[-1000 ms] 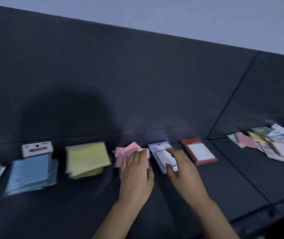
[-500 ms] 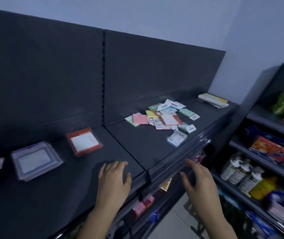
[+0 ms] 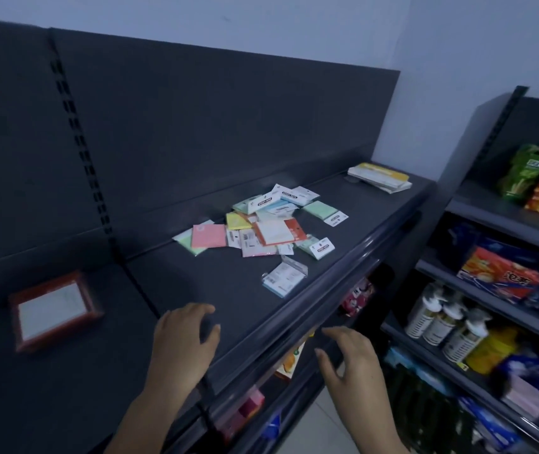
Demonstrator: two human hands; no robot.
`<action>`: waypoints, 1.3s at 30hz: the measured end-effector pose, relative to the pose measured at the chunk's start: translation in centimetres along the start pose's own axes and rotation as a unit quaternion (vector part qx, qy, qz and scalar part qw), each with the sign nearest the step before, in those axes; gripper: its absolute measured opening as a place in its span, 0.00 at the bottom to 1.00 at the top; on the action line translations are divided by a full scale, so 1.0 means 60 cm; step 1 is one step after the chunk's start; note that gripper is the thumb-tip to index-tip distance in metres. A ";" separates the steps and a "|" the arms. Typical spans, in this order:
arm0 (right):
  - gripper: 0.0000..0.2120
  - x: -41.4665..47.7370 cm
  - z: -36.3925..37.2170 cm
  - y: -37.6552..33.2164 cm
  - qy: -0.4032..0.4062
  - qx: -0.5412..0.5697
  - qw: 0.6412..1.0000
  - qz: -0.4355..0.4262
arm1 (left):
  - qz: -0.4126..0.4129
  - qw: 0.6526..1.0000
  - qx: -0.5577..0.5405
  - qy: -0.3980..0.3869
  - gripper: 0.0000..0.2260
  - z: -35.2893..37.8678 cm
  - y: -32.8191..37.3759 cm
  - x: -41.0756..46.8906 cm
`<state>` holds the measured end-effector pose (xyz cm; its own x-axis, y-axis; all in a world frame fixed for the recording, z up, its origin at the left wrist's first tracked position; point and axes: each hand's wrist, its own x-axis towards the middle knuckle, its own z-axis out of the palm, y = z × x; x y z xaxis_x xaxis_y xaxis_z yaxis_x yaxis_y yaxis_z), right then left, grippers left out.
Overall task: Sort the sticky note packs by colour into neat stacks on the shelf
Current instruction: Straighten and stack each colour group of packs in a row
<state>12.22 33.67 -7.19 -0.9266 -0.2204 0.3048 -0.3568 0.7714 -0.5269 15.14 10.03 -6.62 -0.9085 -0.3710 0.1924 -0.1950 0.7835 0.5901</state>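
Dark shelf (image 3: 215, 290) running left to right, with a loose, unsorted heap of sticky note packs (image 3: 261, 224) lying mid-shelf toward the back panel: pink pack (image 3: 208, 235) at the heap's left edge over a pale green one, yellow pack (image 3: 238, 220) just behind it, orange-backed pack (image 3: 279, 231) at the centre, mint green pack (image 3: 320, 209) off to the right. Light blue pack (image 3: 282, 279) alone, a little nearer the front lip and apart from the heap. Red-framed pack (image 3: 53, 309) lying flat by itself on the left section, well apart from the rest. Yellow-and-white stack (image 3: 380, 177) at the shelf's far right end. Left hand (image 3: 186, 340) low over the shelf near the front edge, grip apart, fingers spread and curled, empty (contact with the surface hard to tell). Right hand (image 3: 348, 358) past the front lip, grip likewise apart and empty. Neighbouring shelves at right with snack bags (image 3: 538, 180) and white bottles (image 3: 446, 326).
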 end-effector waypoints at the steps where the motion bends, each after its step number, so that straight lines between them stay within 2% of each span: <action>1: 0.13 0.019 0.007 0.008 -0.004 0.003 1.000 0.000 | -0.005 1.000 -0.001 -0.002 0.13 0.009 -0.001 0.021; 9: 0.11 0.216 0.056 0.024 -0.033 0.025 0.998 -0.046 | -0.052 0.999 -0.009 0.012 0.14 0.058 -0.013 0.192; 17: 0.10 0.323 0.084 0.053 -0.038 0.075 0.995 -0.050 | -0.046 0.999 0.026 0.012 0.14 0.100 0.000 0.282; 21: 0.11 0.378 0.104 0.068 -0.105 0.084 0.988 -0.074 | -0.070 0.997 0.043 0.005 0.15 0.119 0.004 0.306; 27: 0.12 0.457 0.134 0.081 -0.233 0.078 0.957 -0.152 | -0.120 0.990 0.075 -0.001 0.12 0.156 0.046 0.326; 29: 0.13 0.479 0.137 0.084 -0.253 0.069 0.947 -0.184 | -0.141 0.989 0.041 0.009 0.13 0.176 0.064 0.332; 32: 0.17 0.504 0.140 0.092 -0.250 0.084 0.936 -0.235 | -0.215 0.973 -0.072 0.050 0.12 0.197 0.083 0.346; 34: 0.18 0.512 0.142 0.099 -0.261 0.092 0.928 -0.250 | -0.281 0.941 -0.168 0.080 0.11 0.206 0.086 0.357; 36: 0.19 0.517 0.144 0.105 -0.282 0.095 0.918 -0.263 | -0.326 0.892 -0.289 0.120 0.10 0.212 0.091 0.366; 39: 0.21 0.524 0.146 0.109 -0.299 0.107 0.908 -0.273 | -0.330 0.852 -0.363 0.182 0.14 0.222 0.103 0.373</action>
<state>-20.31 26.59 -7.99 -0.4808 -0.8693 0.1146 -0.7382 0.3308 -0.5879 -11.30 13.22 -9.12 -0.4889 -0.8447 -0.2177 -0.2202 -0.1220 0.9678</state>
